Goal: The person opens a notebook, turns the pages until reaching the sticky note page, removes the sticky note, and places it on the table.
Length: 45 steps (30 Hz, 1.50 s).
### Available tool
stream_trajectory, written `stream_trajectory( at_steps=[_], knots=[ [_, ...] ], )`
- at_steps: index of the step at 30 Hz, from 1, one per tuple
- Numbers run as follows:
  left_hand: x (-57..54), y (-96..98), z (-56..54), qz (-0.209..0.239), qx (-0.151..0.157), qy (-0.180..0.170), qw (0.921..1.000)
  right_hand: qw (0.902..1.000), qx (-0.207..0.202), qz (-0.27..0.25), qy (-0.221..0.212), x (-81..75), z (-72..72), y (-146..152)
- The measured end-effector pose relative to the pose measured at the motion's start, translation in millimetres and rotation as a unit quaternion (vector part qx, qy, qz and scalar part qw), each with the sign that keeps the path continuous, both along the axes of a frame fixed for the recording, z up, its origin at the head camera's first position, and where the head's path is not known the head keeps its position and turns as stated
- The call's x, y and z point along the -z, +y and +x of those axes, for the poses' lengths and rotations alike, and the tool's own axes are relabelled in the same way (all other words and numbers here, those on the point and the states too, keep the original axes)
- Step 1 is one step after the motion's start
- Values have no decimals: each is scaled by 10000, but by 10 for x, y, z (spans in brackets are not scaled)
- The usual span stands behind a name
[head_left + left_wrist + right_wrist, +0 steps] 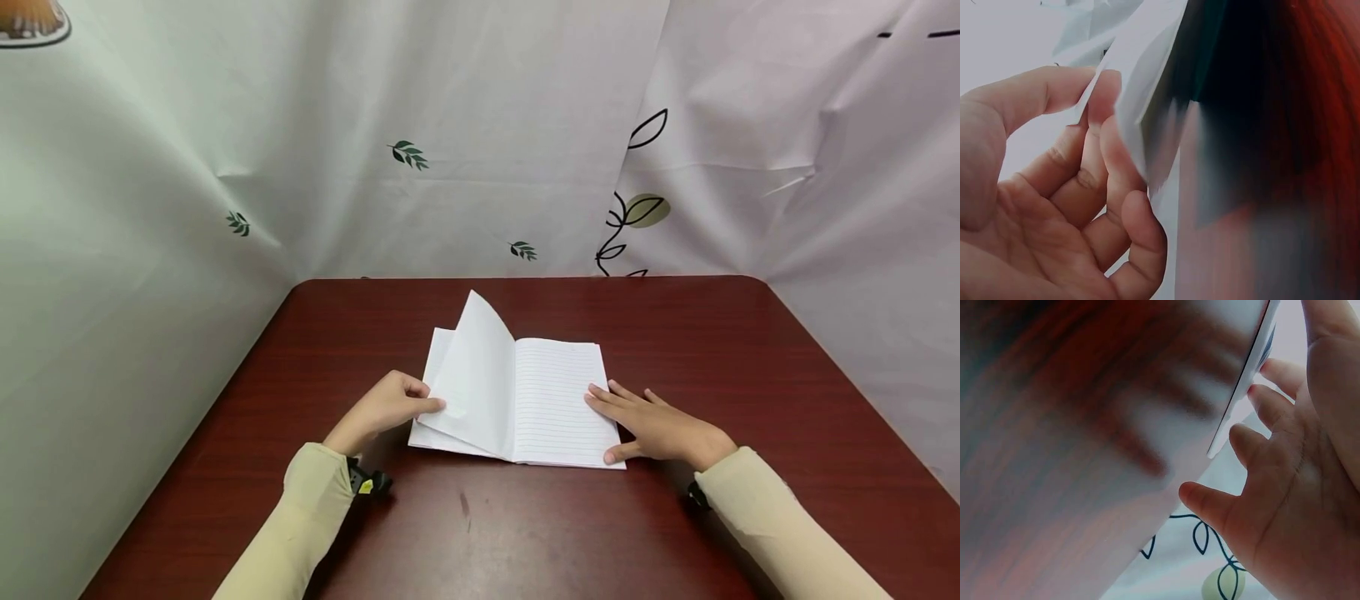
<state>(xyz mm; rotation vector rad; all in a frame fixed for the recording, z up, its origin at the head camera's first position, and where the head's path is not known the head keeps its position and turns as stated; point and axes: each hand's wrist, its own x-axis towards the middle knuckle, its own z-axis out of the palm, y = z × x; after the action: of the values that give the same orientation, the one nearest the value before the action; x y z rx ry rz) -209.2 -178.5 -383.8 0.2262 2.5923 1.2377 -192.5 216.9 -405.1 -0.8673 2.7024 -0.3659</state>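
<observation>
An open notebook [566, 400] with lined pages lies on the table. My left hand [392, 402] pinches the lower outer corner of a raised left page [476, 375] between thumb and fingers. That page bends upward, its top corner standing above the pages beneath. In the left wrist view the left hand [1079, 169] has its thumb on one face of the sheet [1147, 69] and fingers behind. My right hand [660, 427] rests spread on the right page's outer edge. From the right wrist, the right hand's [1285, 462] fingers reach the notebook's edge [1244, 381].
The dark red wooden table [750, 350] shows a glossy surface around the notebook. A white curtain [465, 83] with leaf prints hangs behind and along both sides. Black wrist straps [367, 479] sit near the pale sleeves [300, 517].
</observation>
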Motion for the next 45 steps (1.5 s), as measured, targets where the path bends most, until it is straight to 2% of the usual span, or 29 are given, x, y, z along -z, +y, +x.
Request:
stream_trajectory(
  at_steps=[7, 15, 21, 30, 39, 45],
  knots=[
    [46, -99, 36, -28, 79, -241, 9997, 9999, 44, -74, -75, 6, 4, 15],
    [81, -159, 56, -256, 141, -379, 9989, 10000, 15, -35, -90, -10, -7, 11],
    [128, -183, 51, -443, 305, -351, 9979, 9998, 52, 24, -180, -20, -15, -4],
    [142, -191, 54, -596, 551, -255, 9964, 9997, 55, 20, -231, -40, -33, -12],
    [156, -204, 46, -732, 642, -141, 9951, 9999, 67, -45, -113, -13, -27, 6],
    [160, -199, 56, -752, 635, -212, 9949, 10000, 76, 14, 32, -9, -23, 1]
  ],
)
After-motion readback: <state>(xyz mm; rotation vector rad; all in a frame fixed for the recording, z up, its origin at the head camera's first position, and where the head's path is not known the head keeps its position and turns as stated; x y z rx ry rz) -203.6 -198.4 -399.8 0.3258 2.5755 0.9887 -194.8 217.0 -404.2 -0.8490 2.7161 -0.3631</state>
